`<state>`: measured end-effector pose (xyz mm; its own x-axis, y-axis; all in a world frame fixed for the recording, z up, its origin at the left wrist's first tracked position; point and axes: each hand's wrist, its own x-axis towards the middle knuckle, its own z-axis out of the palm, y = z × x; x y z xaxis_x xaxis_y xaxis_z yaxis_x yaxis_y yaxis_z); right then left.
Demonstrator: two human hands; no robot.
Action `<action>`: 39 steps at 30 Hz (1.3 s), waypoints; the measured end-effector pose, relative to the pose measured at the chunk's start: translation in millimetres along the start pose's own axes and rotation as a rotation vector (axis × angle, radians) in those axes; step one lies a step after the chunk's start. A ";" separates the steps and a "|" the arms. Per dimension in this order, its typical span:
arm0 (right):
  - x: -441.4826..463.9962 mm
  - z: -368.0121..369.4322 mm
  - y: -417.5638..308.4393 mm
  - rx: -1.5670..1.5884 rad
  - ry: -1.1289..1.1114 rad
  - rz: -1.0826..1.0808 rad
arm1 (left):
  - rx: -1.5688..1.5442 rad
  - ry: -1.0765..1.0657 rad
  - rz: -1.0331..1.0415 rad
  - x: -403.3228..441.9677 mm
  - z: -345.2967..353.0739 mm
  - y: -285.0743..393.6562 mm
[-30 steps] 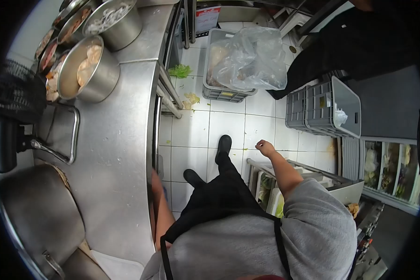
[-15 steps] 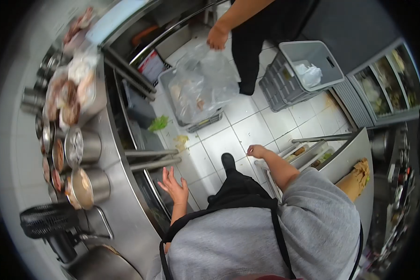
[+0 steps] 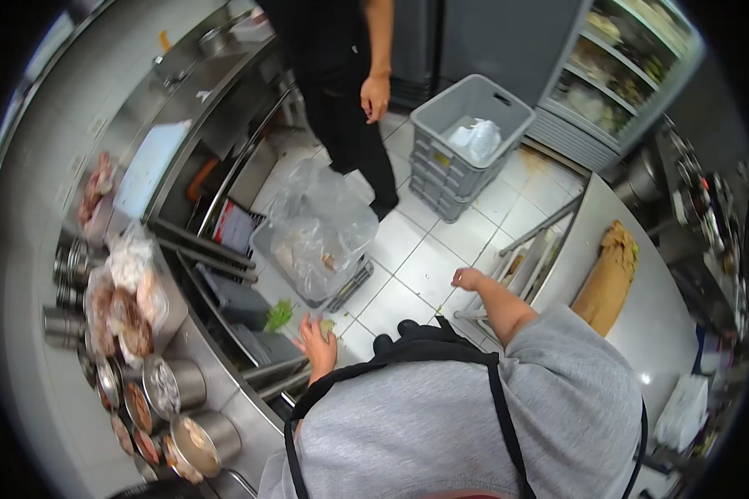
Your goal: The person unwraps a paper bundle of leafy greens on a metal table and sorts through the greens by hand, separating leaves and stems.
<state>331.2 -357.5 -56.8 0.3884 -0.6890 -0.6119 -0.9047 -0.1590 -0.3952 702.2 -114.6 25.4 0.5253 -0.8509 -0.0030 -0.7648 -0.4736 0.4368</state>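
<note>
My left hand (image 3: 316, 348) hangs over the floor beside the steel counter, fingers spread, with nothing seen in it. Just past its fingertips a pale yellow-green scrap (image 3: 328, 326) shows, and a green lettuce leaf (image 3: 280, 315) lies on the tiles farther left. My right hand (image 3: 468, 280) is held out near the white table, its fingers curled in, and no object shows in them. Ahead, a grey crate (image 3: 262, 241) on the floor holds a large clear plastic bag (image 3: 323, 237) with pale contents that I cannot make out.
A co-worker in black (image 3: 341, 100) stands behind the bagged crate, arm hanging. Stacked grey crates (image 3: 441, 158) hold a white bag. Left, the steel counter (image 3: 216, 358) carries pots and bagged meat. Right, a brown paper bundle (image 3: 607, 287) lies on the white table (image 3: 653, 333).
My view has shifted forward and up. The co-worker has straightened, and their hand is off the clear bag. My left hand has lowered; the right stays held out.
</note>
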 end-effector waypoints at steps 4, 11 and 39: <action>-48.3 42.4 -3.9 0.062 -0.028 0.042 | 0.044 -0.622 -0.113 -0.3 23.0 -82.8; -110.3 101.1 16.4 0.050 -0.079 0.273 | -0.007 -1.097 -0.160 28.4 36.5 -188.3; -388.2 -136.1 261.1 0.866 1.029 0.074 | -0.255 -1.205 0.073 -88.4 240.7 53.7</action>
<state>-79.6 -227.8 170.9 -0.3087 -0.9511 -0.0132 -0.3686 0.1324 -0.9201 524.9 -119.5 -167.4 -0.2982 -0.6037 -0.7394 -0.6120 -0.4735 0.6334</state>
